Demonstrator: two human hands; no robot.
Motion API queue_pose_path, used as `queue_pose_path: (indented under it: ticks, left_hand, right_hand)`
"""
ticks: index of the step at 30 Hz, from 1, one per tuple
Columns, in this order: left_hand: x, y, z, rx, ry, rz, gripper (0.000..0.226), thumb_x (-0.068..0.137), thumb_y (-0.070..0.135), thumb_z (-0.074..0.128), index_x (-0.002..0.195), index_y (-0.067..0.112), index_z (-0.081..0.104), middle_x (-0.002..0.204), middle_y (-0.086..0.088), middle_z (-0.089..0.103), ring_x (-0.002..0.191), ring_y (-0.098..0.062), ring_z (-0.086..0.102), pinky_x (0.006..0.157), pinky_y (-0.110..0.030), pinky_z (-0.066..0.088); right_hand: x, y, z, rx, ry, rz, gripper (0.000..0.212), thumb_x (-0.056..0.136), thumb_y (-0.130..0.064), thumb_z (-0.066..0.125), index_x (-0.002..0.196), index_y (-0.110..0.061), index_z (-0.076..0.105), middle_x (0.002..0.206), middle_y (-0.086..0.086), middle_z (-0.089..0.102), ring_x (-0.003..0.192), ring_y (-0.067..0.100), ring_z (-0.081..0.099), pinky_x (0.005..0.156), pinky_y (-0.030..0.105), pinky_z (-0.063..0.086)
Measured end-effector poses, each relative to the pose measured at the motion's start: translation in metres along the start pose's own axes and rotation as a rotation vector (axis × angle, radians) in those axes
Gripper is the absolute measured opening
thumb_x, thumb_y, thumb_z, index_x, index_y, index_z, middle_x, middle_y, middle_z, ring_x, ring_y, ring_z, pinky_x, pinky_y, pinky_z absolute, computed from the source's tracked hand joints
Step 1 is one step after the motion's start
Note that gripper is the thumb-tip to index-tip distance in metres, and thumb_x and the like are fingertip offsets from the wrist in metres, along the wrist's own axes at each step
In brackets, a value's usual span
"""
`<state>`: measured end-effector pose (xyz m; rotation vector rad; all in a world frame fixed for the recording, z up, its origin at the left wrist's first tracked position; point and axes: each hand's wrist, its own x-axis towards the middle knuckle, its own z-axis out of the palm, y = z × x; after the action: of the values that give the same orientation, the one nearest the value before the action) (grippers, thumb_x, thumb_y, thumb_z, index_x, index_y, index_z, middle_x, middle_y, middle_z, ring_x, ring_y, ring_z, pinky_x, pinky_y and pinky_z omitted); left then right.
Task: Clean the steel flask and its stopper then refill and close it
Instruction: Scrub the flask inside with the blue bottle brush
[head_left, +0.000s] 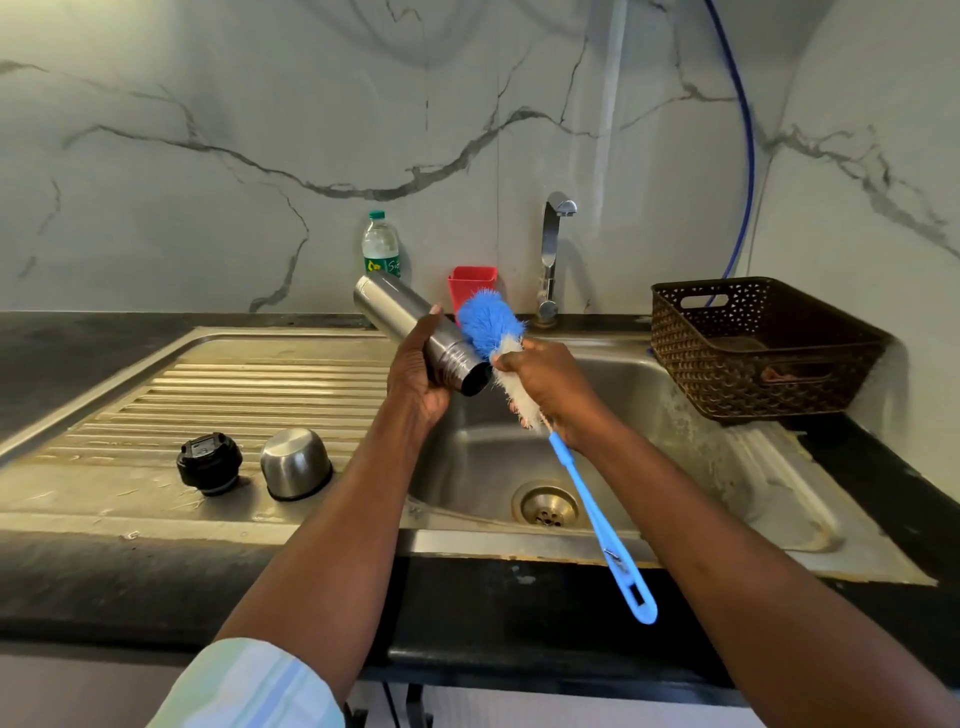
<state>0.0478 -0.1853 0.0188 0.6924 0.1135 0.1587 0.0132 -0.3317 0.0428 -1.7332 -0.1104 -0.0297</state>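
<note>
Marble-veined wall tiles back a black counter (104, 358) with a steel sink (675, 467) set into it. On the ribbed draining board, at about eight o'clock from the middle of the view, a black stopper (209, 462) stands just beside an upturned steel cup (296, 470). At twelve o'clock, a plastic bottle (381, 244) and a red tub (470, 286) stand against the wall. Over the basin the left hand (418, 374) grips the flask (415, 332), which lies tilted with its open mouth toward four o'clock. The right hand (545, 384) is curled round the white bristles of a blue bottle brush (488, 322), its tuft touching the flask near the mouth and its handle pointing to five o'clock. Behind stands a tap (551, 249); at two o'clock, a brown basket (753, 348).
</note>
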Motion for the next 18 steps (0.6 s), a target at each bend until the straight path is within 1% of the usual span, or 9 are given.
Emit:
queue_pose_path:
  ticks: [2, 4, 8, 10, 11, 13, 14, 16, 18]
  left_hand:
    - [0.001, 0.0, -0.001, -0.027, 0.004, 0.012, 0.061, 0.077, 0.009, 0.078, 0.131, 0.001, 0.05, 0.121, -0.019, 0.068, 0.103, -0.035, 0.069, 0.089, -0.053, 0.056]
    - [0.003, 0.001, -0.004, -0.052, 0.011, 0.018, 0.056, 0.08, 0.008, 0.077, 0.129, 0.003, 0.05, 0.12, -0.02, 0.068, 0.106, -0.037, 0.069, 0.089, -0.054, 0.056]
    - [0.004, 0.008, -0.007, -0.058, 0.015, 0.018, 0.037, 0.084, 0.01, 0.075, 0.114, 0.001, 0.055, 0.102, -0.019, 0.07, 0.1, -0.036, 0.069, 0.093, -0.056, 0.054]
    - [0.005, 0.008, -0.006, -0.069, 0.011, 0.008, 0.032, 0.087, 0.009, 0.071, 0.114, 0.001, 0.055, 0.089, -0.019, 0.073, 0.094, -0.036, 0.07, 0.09, -0.054, 0.055]
    - [0.004, 0.006, -0.004, -0.073, 0.007, 0.007, 0.033, 0.087, 0.009, 0.07, 0.116, 0.0, 0.055, 0.089, -0.019, 0.074, 0.094, -0.035, 0.07, 0.086, -0.052, 0.057]
    - [0.004, 0.002, -0.002, -0.065, 0.004, 0.023, 0.038, 0.087, 0.01, 0.069, 0.121, 0.0, 0.056, 0.099, -0.019, 0.07, 0.095, -0.035, 0.07, 0.081, -0.049, 0.059]
    - [0.004, 0.001, -0.001, -0.049, 0.001, 0.024, 0.04, 0.086, 0.013, 0.07, 0.121, 0.001, 0.056, 0.103, -0.019, 0.069, 0.095, -0.034, 0.07, 0.083, -0.048, 0.059]
    - [0.002, -0.002, -0.001, -0.003, -0.027, -0.012, 0.05, 0.083, 0.022, 0.076, 0.124, 0.001, 0.056, 0.11, -0.019, 0.07, 0.097, -0.035, 0.071, 0.088, -0.05, 0.057]
    - [0.001, -0.002, -0.002, 0.017, -0.047, -0.021, 0.056, 0.083, 0.025, 0.077, 0.129, 0.002, 0.053, 0.114, -0.019, 0.07, 0.097, -0.035, 0.071, 0.086, -0.05, 0.058]
  right_hand:
    - [-0.002, -0.003, 0.001, 0.015, -0.026, -0.047, 0.017, 0.085, -0.016, 0.068, 0.099, -0.007, 0.069, 0.08, 0.013, 0.068, 0.06, 0.023, 0.059, 0.061, 0.035, 0.047]
    - [-0.005, -0.005, 0.003, -0.018, -0.045, -0.062, 0.014, 0.086, -0.017, 0.068, 0.099, -0.011, 0.068, 0.084, 0.013, 0.069, 0.061, 0.022, 0.06, 0.06, 0.033, 0.047]
    - [-0.006, -0.002, -0.002, 0.005, -0.062, 0.066, 0.012, 0.089, -0.016, 0.065, 0.1, -0.011, 0.065, 0.075, 0.01, 0.064, 0.055, 0.019, 0.056, 0.051, 0.026, 0.044]
    - [-0.006, -0.004, -0.003, 0.047, -0.035, 0.011, 0.014, 0.088, -0.017, 0.066, 0.1, -0.011, 0.066, 0.075, 0.009, 0.065, 0.056, 0.02, 0.057, 0.055, 0.029, 0.046]
    - [-0.007, -0.007, -0.002, 0.048, -0.026, -0.036, 0.012, 0.088, -0.018, 0.066, 0.099, -0.013, 0.067, 0.075, 0.008, 0.066, 0.057, 0.019, 0.057, 0.057, 0.03, 0.046]
    - [-0.009, -0.01, 0.0, 0.012, -0.026, -0.087, 0.008, 0.089, -0.019, 0.065, 0.097, -0.017, 0.066, 0.076, 0.006, 0.066, 0.06, 0.019, 0.057, 0.06, 0.03, 0.045]
    - [-0.01, -0.008, 0.001, 0.003, -0.031, -0.069, 0.008, 0.09, -0.018, 0.065, 0.098, -0.017, 0.066, 0.077, 0.006, 0.065, 0.061, 0.019, 0.057, 0.059, 0.029, 0.045]
    - [-0.011, -0.007, 0.0, 0.025, -0.053, 0.03, 0.011, 0.09, -0.016, 0.064, 0.1, -0.013, 0.066, 0.075, 0.008, 0.064, 0.057, 0.018, 0.056, 0.052, 0.026, 0.043]
    - [-0.012, -0.007, -0.004, 0.035, -0.071, 0.089, 0.009, 0.09, -0.015, 0.063, 0.099, -0.013, 0.064, 0.073, 0.008, 0.062, 0.054, 0.017, 0.054, 0.047, 0.023, 0.041]
